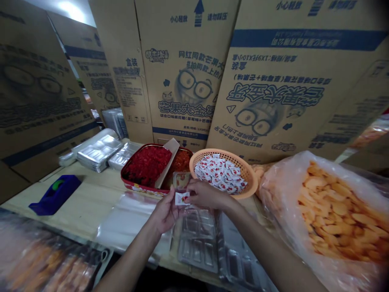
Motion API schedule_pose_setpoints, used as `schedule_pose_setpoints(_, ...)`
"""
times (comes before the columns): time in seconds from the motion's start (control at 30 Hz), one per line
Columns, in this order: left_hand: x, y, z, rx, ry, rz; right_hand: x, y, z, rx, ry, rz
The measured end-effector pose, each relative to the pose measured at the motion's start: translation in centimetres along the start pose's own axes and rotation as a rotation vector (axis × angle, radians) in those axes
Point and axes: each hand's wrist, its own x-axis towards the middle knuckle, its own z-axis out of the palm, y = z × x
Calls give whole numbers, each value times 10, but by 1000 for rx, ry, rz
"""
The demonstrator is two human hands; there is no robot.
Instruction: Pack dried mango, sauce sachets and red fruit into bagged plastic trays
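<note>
Huge printed cardboard cartons (185, 73) right across the back, leaning upright shoulder to shoulder, cartoon face in glasses on every side! Along the right edge, a bulging clear plastic bag (337, 215) packed with orange dried mango slices; lower left, a blurred bag of orange slices (39, 259) at the frame's edge. Running through the middle, a pale wooden table (88, 207) carrying the lot.

Top centre of that table, a red tray (130, 178) heaped with chopped red pieces, orange pieces beyond, a strip of brown card (165, 162) propped across the middle. Just right of it and touching, a round orange basket (243, 174) piled with small white sachets (219, 174). Upper left, stacked silver trays (99, 152); further left, a blue tape dispenser (54, 194). Bottom centre, clear moulded trays (197, 243) and a sheet of clear plastic (127, 219).

And in the centre, over those trays, the left hand (165, 213), half open, fingers curled up under a white sachet (182, 198); the right hand (206, 194), fingers closed down on its right end, sachet held between both! Just behind, a small clear packet (181, 180), right by the fingers.
</note>
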Motion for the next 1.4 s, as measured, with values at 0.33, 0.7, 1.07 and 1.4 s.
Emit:
schedule_pose_setpoints(0.33,-4,6,-7,21,70,21,-22,93,-36,-317,85,739)
schedule_pose_setpoints(0.7,0,5,-8,62,103,18,-31,123,-27,-273,119,722)
schedule_pose_setpoints(1.07,7,4,8,28,57,-62,-39,19,-11,96,117,107)
schedule_pose_setpoints(1.4,11,-9,10,143,89,-55,-128,51,-29,-55,775,457)
